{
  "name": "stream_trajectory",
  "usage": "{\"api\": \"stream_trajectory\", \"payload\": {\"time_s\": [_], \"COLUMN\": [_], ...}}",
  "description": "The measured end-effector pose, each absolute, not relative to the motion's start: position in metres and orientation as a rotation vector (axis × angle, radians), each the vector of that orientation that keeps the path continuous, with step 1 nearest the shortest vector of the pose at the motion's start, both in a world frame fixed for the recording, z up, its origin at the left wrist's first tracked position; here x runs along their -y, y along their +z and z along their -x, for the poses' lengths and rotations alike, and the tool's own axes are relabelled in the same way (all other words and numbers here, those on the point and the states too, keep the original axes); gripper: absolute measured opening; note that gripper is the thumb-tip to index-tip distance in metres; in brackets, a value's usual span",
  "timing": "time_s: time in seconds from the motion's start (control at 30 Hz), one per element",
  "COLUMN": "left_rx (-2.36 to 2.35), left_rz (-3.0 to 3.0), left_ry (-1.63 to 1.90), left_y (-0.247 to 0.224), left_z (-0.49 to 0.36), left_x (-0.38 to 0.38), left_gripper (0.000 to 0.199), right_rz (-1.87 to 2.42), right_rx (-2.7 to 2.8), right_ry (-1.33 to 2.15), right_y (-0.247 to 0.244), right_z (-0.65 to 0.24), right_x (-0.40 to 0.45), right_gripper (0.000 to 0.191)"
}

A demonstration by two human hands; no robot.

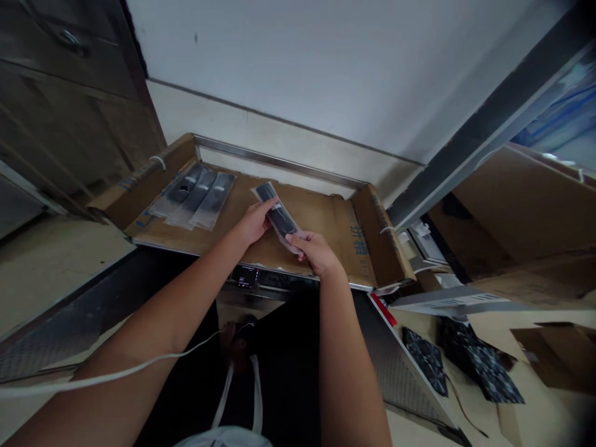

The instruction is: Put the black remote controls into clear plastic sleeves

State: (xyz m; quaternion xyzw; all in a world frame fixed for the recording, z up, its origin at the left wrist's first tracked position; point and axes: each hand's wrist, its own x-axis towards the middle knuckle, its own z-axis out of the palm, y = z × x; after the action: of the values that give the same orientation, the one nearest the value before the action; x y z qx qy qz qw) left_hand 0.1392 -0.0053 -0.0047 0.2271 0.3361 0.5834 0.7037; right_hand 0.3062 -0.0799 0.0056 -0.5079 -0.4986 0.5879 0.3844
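Observation:
Both my hands hold one frosted plastic pouch [283,221] with a long dark item inside, tilted above the cardboard-lined tray [321,205]. My left hand [255,221] pinches its left side near the upper end. The fingers of my right hand [313,247] are closed on the lower right end, thumb on top. A pale band crosses the dark item; its exact kind is hard to make out through the plastic. To the left, several similar pouches [213,202] lie side by side, slightly overlapping, on the cardboard.
Folded cardboard walls, tied with white ties, edge the tray at left and right. A small lit screen [246,277] sits below the front edge. A white cable [153,360] crosses my left forearm. Cardboard boxes [526,217] and dark patterned bags [479,360] are on the right.

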Motion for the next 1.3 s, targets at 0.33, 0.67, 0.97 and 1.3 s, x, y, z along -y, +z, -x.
{"api": "stream_trajectory", "payload": {"time_s": [0.33,0.67,0.97,1.3], "left_rx": [-0.737,-0.767,-0.761,-0.728], "left_rz": [-0.563,-0.517,-0.55,-0.593], "left_ry": [1.259,1.327,1.369,1.361], "left_y": [-0.005,-0.006,-0.012,-0.004], "left_z": [-0.137,-0.141,-0.141,-0.139], "left_x": [0.006,0.006,0.003,0.008], "left_gripper": [0.022,0.029,0.032,0.031], "right_rz": [1.239,1.303,1.382,1.425], "right_rx": [1.202,1.277,1.216,1.246], "right_ry": [1.46,1.418,1.65,1.59], "right_y": [0.001,0.0,0.012,0.011], "right_z": [-0.306,-0.298,-0.297,-0.295], "right_x": [0.081,0.086,0.076,0.074], "right_gripper": [0.041,0.038,0.04,0.032]}}
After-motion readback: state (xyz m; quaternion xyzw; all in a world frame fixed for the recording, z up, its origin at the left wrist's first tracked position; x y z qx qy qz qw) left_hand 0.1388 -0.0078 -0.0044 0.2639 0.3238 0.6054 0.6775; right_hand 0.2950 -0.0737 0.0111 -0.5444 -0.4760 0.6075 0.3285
